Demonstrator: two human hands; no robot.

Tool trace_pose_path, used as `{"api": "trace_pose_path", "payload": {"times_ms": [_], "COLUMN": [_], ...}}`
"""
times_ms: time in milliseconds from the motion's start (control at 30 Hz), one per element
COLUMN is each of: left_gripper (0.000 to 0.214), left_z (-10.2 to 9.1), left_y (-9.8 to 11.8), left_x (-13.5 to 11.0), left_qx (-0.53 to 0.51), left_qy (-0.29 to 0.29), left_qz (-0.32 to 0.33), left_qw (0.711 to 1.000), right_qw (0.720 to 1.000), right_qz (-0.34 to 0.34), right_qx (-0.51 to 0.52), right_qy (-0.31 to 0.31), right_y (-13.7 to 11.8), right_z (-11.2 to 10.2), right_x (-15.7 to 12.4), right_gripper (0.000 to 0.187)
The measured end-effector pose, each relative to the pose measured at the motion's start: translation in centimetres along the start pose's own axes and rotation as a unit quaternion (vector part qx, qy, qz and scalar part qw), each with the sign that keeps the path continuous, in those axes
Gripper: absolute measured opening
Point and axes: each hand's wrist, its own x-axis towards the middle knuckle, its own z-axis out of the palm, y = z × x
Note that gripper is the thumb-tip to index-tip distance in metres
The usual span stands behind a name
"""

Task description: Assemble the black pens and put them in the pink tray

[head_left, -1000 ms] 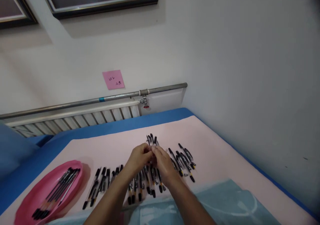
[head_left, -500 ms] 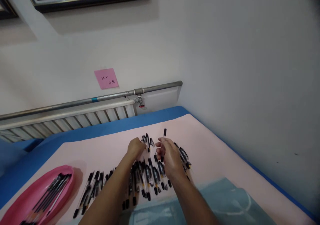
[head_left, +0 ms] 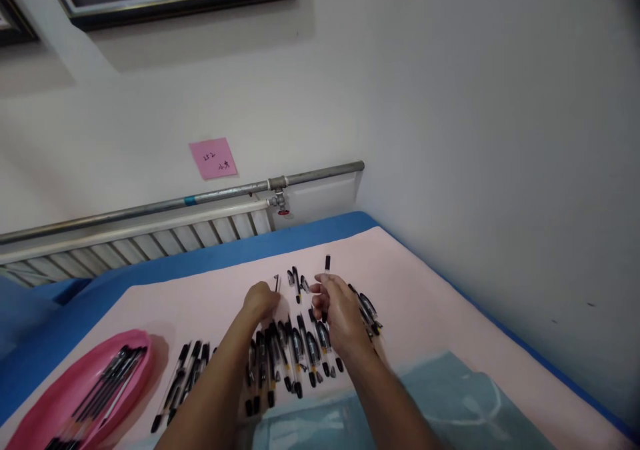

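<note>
My left hand (head_left: 261, 301) is closed in a pinch on a slim pen refill (head_left: 277, 284), whose dark tip end points up from the fingers. My right hand (head_left: 340, 311) is wrapped round a pen (head_left: 327, 263); its black end sticks up above the fingers, and the rest is mostly hidden by the hand. Between the hands lie a clear pen barrel (head_left: 297, 285) and a loose pen cap (head_left: 305, 283). Just below them is a spread of clear and black pen parts (head_left: 313, 350), some covered by my left forearm.
A pink oval tray (head_left: 145, 350) with several dark refills stands at the left. More pens (head_left: 173, 383) lie beside it, and others (head_left: 367, 310) lie right of my right hand. Pale pink paper covers the blue table (head_left: 320, 227), which meets the wall and radiator (head_left: 200, 233).
My left hand has drawn back left from the parts at the far middle, with the refill now showing in its fingers. My right hand has stayed almost in place with the pen.
</note>
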Motion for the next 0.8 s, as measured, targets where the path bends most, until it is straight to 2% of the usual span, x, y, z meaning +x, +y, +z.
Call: {"api": "trace_pose_path", "payload": {"times_ms": [100,200,267,367,433,533,800], "left_gripper": [0.013,0.015,0.015,0.015,0.01,0.009,0.011], "left_z": [-1.3,-2.6,-3.3,-3.8,-3.8,-3.4,-2.9], "left_y": [-0.6,-1.4,-2.1,-3.5,-4.3,-5.2,-5.9], "left_x": [-2.1,-4.4,-5.6,-6.7,-7.1,-7.3,-7.2], "left_qx": [-0.131,-0.267,-0.424,-0.635,-0.684,-0.706,-0.708], "left_qy": [-0.003,-0.003,-0.018,-0.04,-0.046,-0.056,-0.065], "left_qz": [0.031,0.062,0.056,0.027,0.021,0.022,0.02], "left_qw": [0.991,0.962,0.904,0.771,0.727,0.706,0.703], "right_qw": [0.995,0.961,0.927,0.887,0.869,0.85,0.815], "right_qz": [0.002,-0.036,-0.077,-0.119,-0.134,-0.149,-0.15], "right_qx": [-0.098,-0.258,-0.342,-0.406,-0.428,-0.453,-0.503], "right_qy": [-0.036,-0.094,-0.135,-0.185,-0.207,-0.224,-0.245], "right_y": [0.1,0.3,0.7,1.5,2.2,2.9,3.4], "right_z": [0.1,0.6,1.1,1.7,2.0,2.1,2.2], "right_x": [-0.3,-1.1,-1.8,-2.8,-3.2,-3.3,-3.2], "right_gripper": [0.02,0.021,0.025,0.025,0.025,0.025,0.027]}}
